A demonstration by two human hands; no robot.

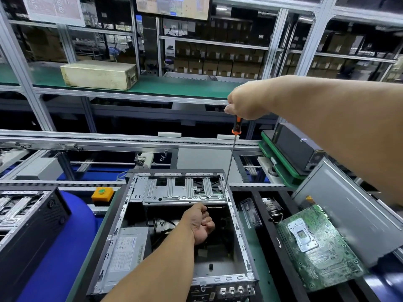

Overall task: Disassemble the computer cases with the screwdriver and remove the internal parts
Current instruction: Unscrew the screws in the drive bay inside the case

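An open computer case (237, 227) lies in front of me on the bench. At its far end sits a silver drive bracket (174, 191). My right hand (246, 103) grips the orange and black handle of a long screwdriver (230, 162), held upright, with its tip at the bracket's right edge. My left hand (201, 225) reaches inside the case just below the bracket, fingers curled; whether it holds anything is unclear. A power supply (128, 251) sits in the case's left side.
A green motherboard (316, 247) lies to the right, beside a grey case panel (349, 205). A clear plastic part (250, 212) and a heatsink (271, 209) lie between them and the case. Another case (26, 225) is at left, with a yellow button box (102, 194) and the conveyor behind.
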